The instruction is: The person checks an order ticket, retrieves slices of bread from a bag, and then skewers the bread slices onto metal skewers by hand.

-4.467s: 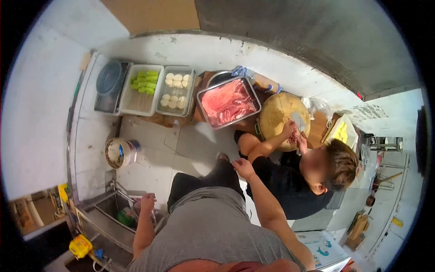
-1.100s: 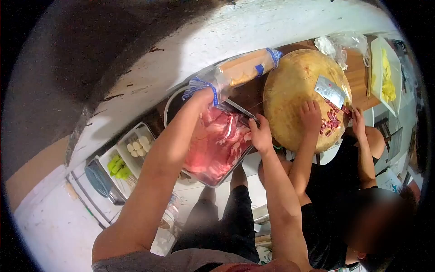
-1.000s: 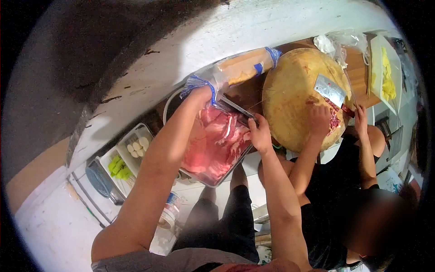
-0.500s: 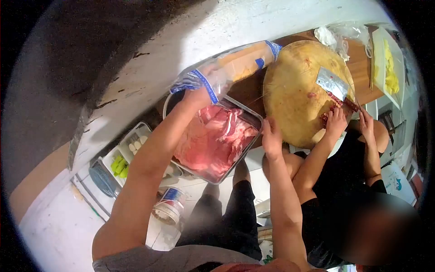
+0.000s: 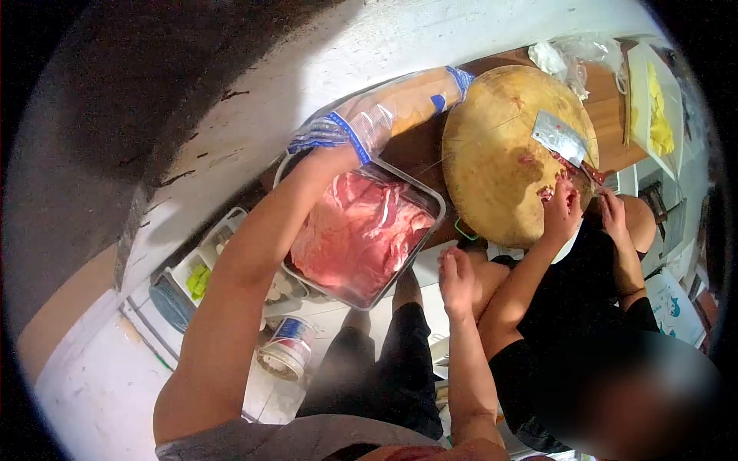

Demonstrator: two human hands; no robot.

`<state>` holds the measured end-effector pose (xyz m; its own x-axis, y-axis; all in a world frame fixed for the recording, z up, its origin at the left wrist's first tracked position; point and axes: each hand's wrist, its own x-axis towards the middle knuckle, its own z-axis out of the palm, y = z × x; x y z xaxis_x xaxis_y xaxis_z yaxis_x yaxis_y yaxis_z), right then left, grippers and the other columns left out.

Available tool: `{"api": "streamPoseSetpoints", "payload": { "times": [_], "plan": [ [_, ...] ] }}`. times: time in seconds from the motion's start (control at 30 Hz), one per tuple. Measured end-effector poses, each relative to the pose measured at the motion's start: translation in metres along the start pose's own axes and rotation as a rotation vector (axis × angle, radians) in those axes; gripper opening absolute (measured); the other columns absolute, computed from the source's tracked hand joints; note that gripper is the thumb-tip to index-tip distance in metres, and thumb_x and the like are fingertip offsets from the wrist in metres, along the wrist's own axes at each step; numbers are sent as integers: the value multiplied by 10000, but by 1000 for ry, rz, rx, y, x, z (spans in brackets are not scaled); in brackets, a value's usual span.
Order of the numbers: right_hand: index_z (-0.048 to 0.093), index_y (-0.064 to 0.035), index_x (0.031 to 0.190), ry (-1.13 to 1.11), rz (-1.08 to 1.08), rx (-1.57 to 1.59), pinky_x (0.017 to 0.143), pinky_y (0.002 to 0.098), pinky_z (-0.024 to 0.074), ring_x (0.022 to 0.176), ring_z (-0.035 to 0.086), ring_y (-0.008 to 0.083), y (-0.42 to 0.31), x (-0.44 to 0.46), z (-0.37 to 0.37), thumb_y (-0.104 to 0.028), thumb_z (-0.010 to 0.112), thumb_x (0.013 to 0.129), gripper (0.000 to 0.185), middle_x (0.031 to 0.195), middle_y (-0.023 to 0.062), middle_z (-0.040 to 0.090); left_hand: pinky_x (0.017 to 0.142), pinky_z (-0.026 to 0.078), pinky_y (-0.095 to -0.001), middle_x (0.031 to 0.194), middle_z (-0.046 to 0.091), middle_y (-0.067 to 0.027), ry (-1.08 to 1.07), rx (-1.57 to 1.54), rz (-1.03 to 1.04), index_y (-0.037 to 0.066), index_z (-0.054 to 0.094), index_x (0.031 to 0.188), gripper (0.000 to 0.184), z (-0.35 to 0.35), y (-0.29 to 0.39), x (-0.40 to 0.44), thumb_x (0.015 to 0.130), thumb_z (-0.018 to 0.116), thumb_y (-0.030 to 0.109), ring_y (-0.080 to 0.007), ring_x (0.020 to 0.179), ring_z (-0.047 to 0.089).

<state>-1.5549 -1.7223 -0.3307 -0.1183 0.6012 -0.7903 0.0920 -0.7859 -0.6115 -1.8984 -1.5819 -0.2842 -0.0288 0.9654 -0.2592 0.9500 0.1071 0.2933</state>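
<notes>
The left hand (image 5: 337, 158) sits inside a long, clear plastic bag with a blue-striped mouth (image 5: 411, 101), beside a rectangular metal tray (image 5: 442, 207) of raw red meat (image 5: 361, 234); its fingers' grip cannot be told. The empty right hand (image 5: 457, 280) hovers, fingers loosely curled.

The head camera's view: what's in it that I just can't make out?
All in the head view:
Left hand: fingertips hidden inside the crinkled plastic bag.
Green pieces: uncountable, partly behind the left forearm.
Chopped red pieces: partly covered by a co-worker's hand.
Yellow contents of the right-hand tray: too small to identify.
</notes>
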Motion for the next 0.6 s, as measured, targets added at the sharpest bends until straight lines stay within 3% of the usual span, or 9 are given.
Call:
{"api": "streamPoseSetpoints", "payload": {
  "times": [0.07, 0.2, 0.3, 0.43, 0.5, 0.53, 0.6],
  "plan": [
    [522, 52, 1164, 2, -20, -112, 844, 285, 451, 926, 565, 166, 1, -9, 1, -166, 522, 941, 312, 1017, 104, 615, 942, 449, -446, 1143, 603, -130, 189, -13, 76, 122, 593, 1159, 355, 44, -26, -4, 824, 588, 237, -338, 1043, 571],
    [532, 24, 1148, -31, 12, -213, 805, 280, 459, 924, 576, 160, 5, -20, -3, -198, 523, 947, 300, 1029, 89, 617, 982, 421, -458, 1189, 580, -117, 291, 212, 462, 137, 599, 1147, 345, 39, -32, -9, 817, 606, 238, -340, 1070, 554],
    [535, 16, 1143, -47, 33, -240, 790, 280, 464, 909, 585, 159, 8, -23, -3, -220, 526, 948, 305, 1025, 83, 620, 987, 418, -452, 1211, 574, -108, 246, 105, 293, 130, 603, 1126, 333, 58, -50, -16, 810, 622, 233, -337, 1097, 542],
    [544, 18, 1132, -59, 119, -229, 786, 280, 465, 890, 590, 157, -5, -33, 4, -219, 526, 947, 301, 998, 84, 627, 999, 403, -457, 1166, 595, -127, 168, 60, 210, 107, 619, 1071, 304, 35, -35, -15, 792, 638, 227, -334, 1092, 547],
    [536, 33, 1143, -81, 121, -171, 646, 256, 465, 784, 549, 124, -8, -37, 6, -205, 537, 942, 311, 941, 69, 606, 998, 399, -465, 1136, 607, -130, 215, 17, 157, 93, 626, 1036, 287, 17, -21, -20, 777, 647, 216, -329, 1077, 556],
    [532, 40, 1149, -94, 118, -142, 575, 243, 465, 731, 528, 107, -9, -37, 7, -198, 543, 940, 317, 913, 62, 595, 993, 400, -464, 1125, 607, -136, 229, 71, 249, 84, 626, 1025, 282, 21, -30, -21, 776, 647, 215, -330, 1065, 561],
    [534, 42, 1147, -94, 122, -182, 586, 239, 460, 714, 522, 99, -7, -38, 8, -200, 545, 940, 318, 904, 57, 593, 984, 404, -463, 1102, 608, -148, 253, 175, 432, 67, 627, 1003, 272, 36, -54, -26, 775, 647, 214, -331, 1042, 571]
  ]
}}
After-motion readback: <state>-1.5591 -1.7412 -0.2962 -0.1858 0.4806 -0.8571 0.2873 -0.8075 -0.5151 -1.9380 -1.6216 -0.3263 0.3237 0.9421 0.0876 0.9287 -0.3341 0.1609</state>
